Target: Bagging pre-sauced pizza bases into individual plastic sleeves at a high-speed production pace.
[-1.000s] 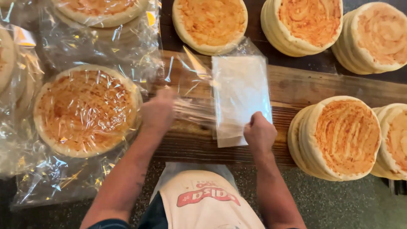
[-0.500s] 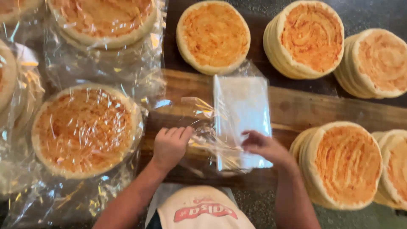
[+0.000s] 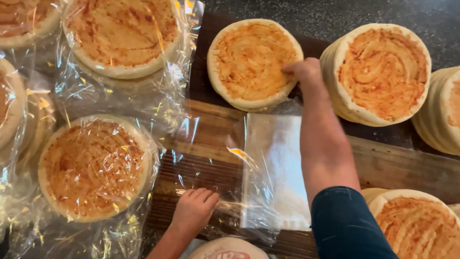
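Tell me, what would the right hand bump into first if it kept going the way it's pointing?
The right hand already touches the bare sauced pizza base; going on, it would probably slide across that topping.

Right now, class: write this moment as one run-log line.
left hand: holds clear bag on wooden board | right hand: touching sauced pizza base | wrapped bases: at left

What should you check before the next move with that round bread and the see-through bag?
1. Right hand touching the loose round bread: ok.
2. Bread gripped and lifted: not ok, it lies flat on the dark board.
3. Left hand on the clear bag: ok.
4. Bag mouth open: cannot tell.
5. Stack of spare bags beside it: ok.
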